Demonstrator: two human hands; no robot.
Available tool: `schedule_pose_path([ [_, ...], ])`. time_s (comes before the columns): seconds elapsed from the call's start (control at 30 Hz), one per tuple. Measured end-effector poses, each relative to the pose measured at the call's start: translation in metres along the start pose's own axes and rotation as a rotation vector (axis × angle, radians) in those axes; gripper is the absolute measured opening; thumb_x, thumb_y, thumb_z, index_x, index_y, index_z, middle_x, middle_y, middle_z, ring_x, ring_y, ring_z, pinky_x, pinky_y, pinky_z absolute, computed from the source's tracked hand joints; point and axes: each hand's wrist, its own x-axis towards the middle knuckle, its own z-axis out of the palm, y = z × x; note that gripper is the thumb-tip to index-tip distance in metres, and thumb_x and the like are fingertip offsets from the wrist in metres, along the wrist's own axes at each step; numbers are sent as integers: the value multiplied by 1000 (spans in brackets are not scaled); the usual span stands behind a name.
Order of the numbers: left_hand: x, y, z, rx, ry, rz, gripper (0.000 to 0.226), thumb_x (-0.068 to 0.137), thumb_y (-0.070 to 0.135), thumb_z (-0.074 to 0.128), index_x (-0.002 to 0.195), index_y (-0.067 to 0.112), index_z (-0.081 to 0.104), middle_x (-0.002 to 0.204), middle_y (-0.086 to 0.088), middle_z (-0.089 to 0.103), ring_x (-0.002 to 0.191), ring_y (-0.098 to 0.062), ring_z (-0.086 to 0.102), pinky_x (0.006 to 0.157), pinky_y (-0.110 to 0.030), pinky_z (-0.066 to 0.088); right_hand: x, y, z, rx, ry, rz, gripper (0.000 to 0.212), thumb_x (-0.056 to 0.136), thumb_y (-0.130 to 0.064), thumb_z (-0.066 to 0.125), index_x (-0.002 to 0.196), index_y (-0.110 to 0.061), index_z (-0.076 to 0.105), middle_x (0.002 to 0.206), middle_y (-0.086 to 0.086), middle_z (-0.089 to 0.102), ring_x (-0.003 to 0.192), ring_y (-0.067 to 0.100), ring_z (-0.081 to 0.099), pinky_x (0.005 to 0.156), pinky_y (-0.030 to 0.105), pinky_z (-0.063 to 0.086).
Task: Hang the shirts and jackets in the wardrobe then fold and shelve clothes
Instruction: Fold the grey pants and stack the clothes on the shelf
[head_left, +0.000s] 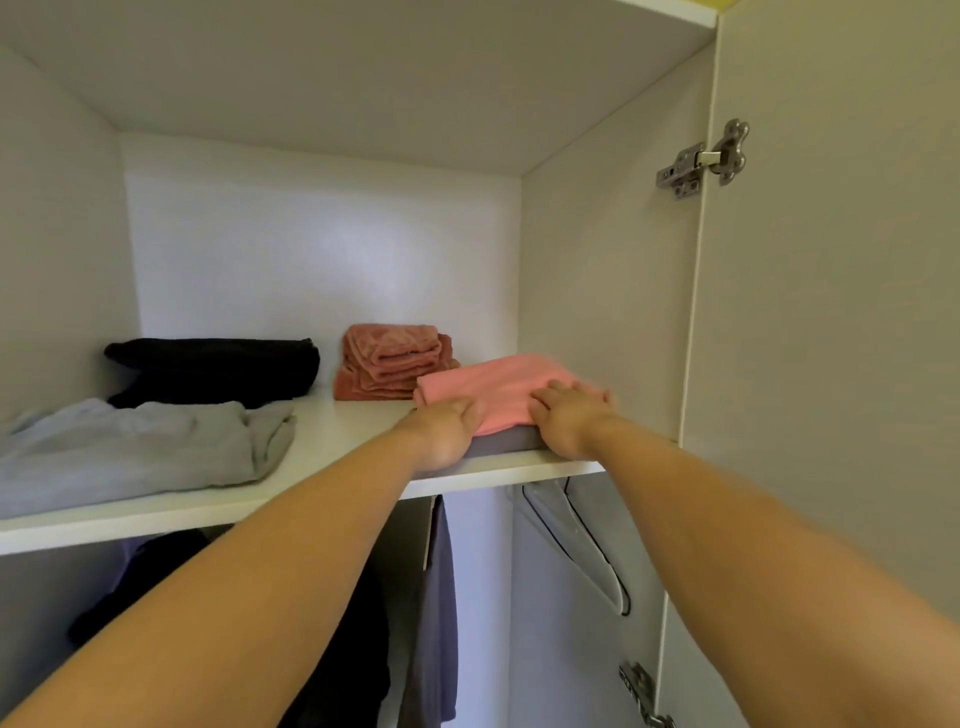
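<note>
Hands both on the folded pink cloth (498, 382), which sits on a folded grey garment (506, 442) at the right end of the wardrobe shelf (337, 467). My left hand (451, 427) rests its fingers on the front-left edge, and my right hand (566, 415) lies flat on top; neither grips. Salmon towel stack (395, 364) sits just behind, with a black garment (218, 371) further left.

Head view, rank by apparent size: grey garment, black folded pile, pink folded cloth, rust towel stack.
1. grey garment, largest, though nearest the camera.
2. black folded pile and pink folded cloth: alike, no ranking; left hand and right hand cover part of the pink.
3. rust towel stack, smallest.
</note>
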Motion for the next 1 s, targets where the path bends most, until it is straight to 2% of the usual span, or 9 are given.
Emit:
schedule_pose_path([
  [0.2,-29,12,5,101,270,76,52,107,46,25,148,18,41,150,-10,47,134,-31,45,112,-40,33,-19,1,6,53,110,-40,54,105,-45,15,156,-29,19,166,-1,7,153,27,3,119,61,0],
  [0.27,-57,19,17,230,563,225,43,104,40,35,132,15,55,128,-8,62,117,-29,54,105,-39,34,-44,-4,16,138,388,-106,46,104,-41,27,143,-23,44,154,8,35,145,28,25,118,59,11],
  [0.33,-93,15,45,241,795,445,27,97,32,47,111,14,62,108,-4,64,101,-24,55,93,-38,39,-82,-15,44,216,737,-157,30,99,-36,43,115,-19,61,124,7,57,120,28,49,101,48,33],
  [0.4,-128,-6,85,331,772,530,14,94,26,53,97,14,61,99,-3,60,90,-24,53,80,-38,40,-116,-31,82,335,871,-131,21,94,-36,51,100,-19,61,105,4,59,98,26,53,81,40,37],
  [0.5,-164,-55,128,512,414,193,24,98,31,47,114,18,58,116,-2,55,103,-24,53,87,-35,38,-146,-63,135,541,544,-45,23,98,-40,49,100,-18,55,101,2,59,94,27,57,78,39,43],
  [0.57,-174,-87,135,498,339,-123,37,99,35,47,133,19,48,137,-5,45,121,-26,46,98,-37,39,-149,-85,162,529,241,-20,31,100,-46,41,107,-17,50,106,5,61,95,29,60,77,39,50],
  [0.67,-182,-124,129,468,220,-405,55,101,37,48,149,18,30,150,-16,29,130,-34,40,101,-42,43,-140,-117,187,434,53,-22,40,102,-49,36,120,-14,47,111,11,63,96,32,63,72,39,50],
  [0.8,-178,-160,133,287,50,-571,73,104,39,43,159,16,1,154,-22,22,129,-37,45,98,-43,46,-119,-153,210,461,-109,74,51,101,-51,39,135,-13,40,120,12,61,104,32,63,77,39,53],
  [1.0,-161,-192,167,249,-18,-537,88,101,20,47,155,11,-22,124,-18,58,95,-31,63,82,-43,54,-88,-168,246,453,-263,215,35,96,-26,61,127,-12,53,111,10,64,99,30,67,86,40,58],
])
